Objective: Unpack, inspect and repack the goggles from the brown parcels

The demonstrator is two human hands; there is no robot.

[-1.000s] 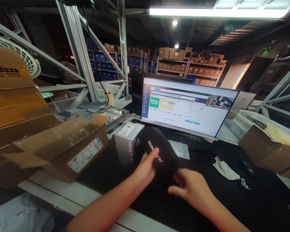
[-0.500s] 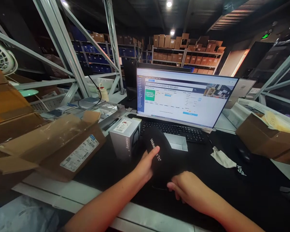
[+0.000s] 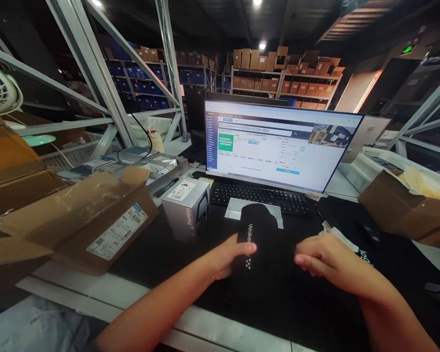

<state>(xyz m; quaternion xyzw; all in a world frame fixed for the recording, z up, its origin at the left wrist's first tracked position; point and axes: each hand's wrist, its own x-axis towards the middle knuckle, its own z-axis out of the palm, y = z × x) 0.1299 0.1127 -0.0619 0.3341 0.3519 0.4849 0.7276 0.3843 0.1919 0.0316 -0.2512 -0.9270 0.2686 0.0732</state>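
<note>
My left hand [image 3: 234,254] is closed around a black case [image 3: 257,227] with white lettering and dots. Its thumb lies across the printing. The case is held tilted above a black desk mat, and its lower right edge blends into that mat. To its right, my right hand [image 3: 324,256] is closed with fingertips pressed together; whatever it pinches, if anything, is hidden. Behind the case lies an open white box part [image 3: 234,208], partly covered by it. A grey printed box [image 3: 186,208] stands upright to the left, with a label on top.
An open cardboard carton [image 3: 106,230] sits at left. A monitor [image 3: 278,146] and keyboard [image 3: 223,193] stand at the back. A whitish cloth [image 3: 346,239], a mouse [image 3: 368,233] and another open carton [image 3: 399,210] are at right. Metal frame posts [image 3: 91,63] rise behind.
My left hand has moved slightly right and down with the case, which is now more upright. My right hand has moved right and up, away from the case's lower end. More of the white box part shows.
</note>
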